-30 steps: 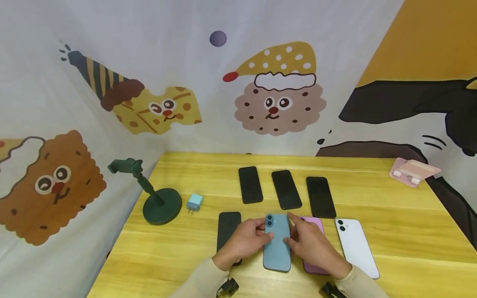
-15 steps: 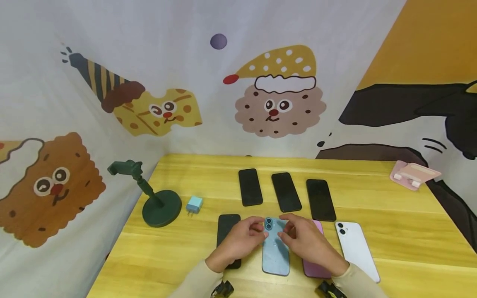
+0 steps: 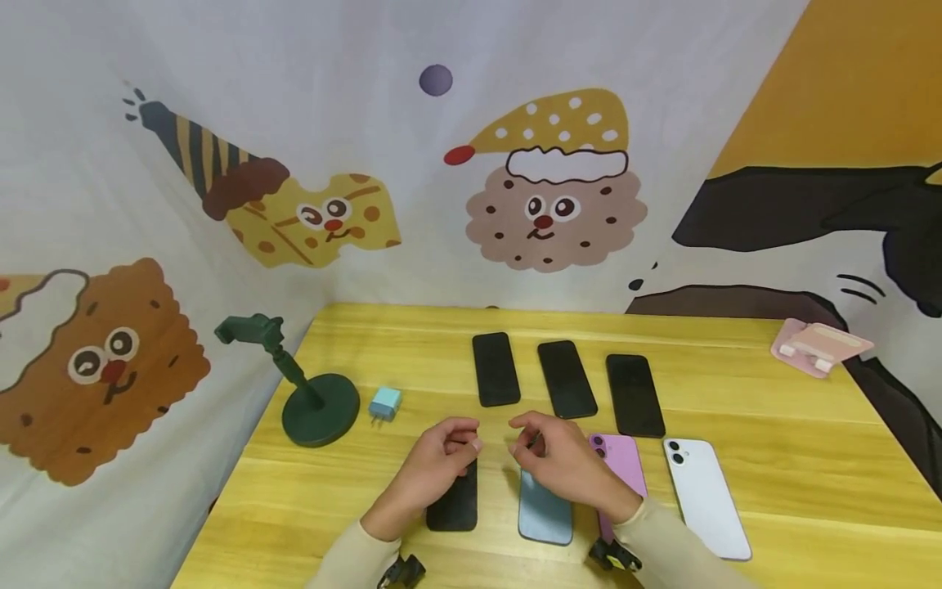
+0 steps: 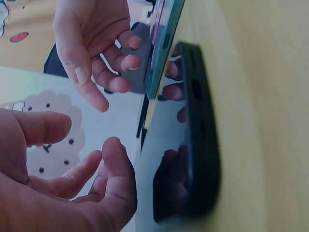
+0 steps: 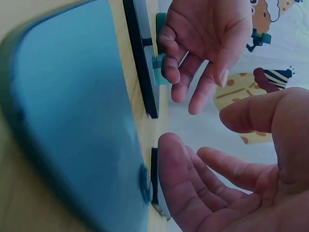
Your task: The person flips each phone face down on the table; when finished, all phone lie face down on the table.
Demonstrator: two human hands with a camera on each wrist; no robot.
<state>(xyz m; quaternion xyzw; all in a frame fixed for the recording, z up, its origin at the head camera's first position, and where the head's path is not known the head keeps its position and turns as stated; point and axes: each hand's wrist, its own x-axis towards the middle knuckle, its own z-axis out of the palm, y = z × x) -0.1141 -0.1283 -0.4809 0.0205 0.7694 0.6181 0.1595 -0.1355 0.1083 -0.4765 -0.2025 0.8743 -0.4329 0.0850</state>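
Observation:
My left hand (image 3: 450, 448) hovers with loosely curled fingers over the far end of a black phone (image 3: 452, 505) and holds nothing. Beside it my right hand (image 3: 536, 452) hangs relaxed above the top of a blue phone (image 3: 545, 514), which lies back up on the yellow table (image 3: 773, 458). The two hands face each other a small gap apart. In the left wrist view my left hand (image 4: 91, 179) is empty next to the black phone (image 4: 195, 145). The right wrist view has my right hand (image 5: 227, 188) just off the blue phone (image 5: 67, 130).
A purple phone (image 3: 624, 460) and a white phone (image 3: 704, 496) lie right of the blue one. Three black phones (image 3: 566, 378) form a back row. A green stand (image 3: 312, 397) and blue charger (image 3: 384, 403) sit left, a pink stand (image 3: 820, 345) far right.
Both hands have let go of the blue phone, which now lies flat. They have lifted and shifted left, and the left hand is now over the black phone.

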